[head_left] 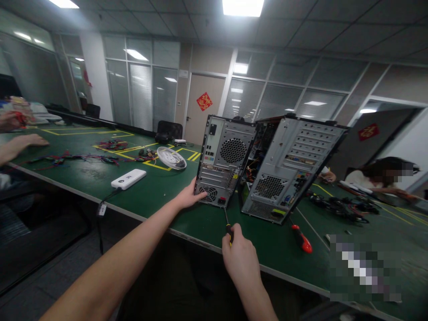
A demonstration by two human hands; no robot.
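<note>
L hand (189, 196): fingers flat on case (224, 160) rear, frame centre, on surface (160, 191). R hand (241, 261): fingers closed on screwdriver (228, 225), tip at case's lower rear. Step, judged: rear screw; needs tip square.

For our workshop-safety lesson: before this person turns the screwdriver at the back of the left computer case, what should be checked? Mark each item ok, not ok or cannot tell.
1. Left hand steadies the left computer case at its lower rear corner: ok.
2. Right hand grips the screwdriver by its handle: ok.
3. Screwdriver tip seated in a screw: cannot tell, too small.
4. Case stands on the green table, back from its edge: ok.
5. Red-handled screwdriver lies clear of both hands: ok.
</note>
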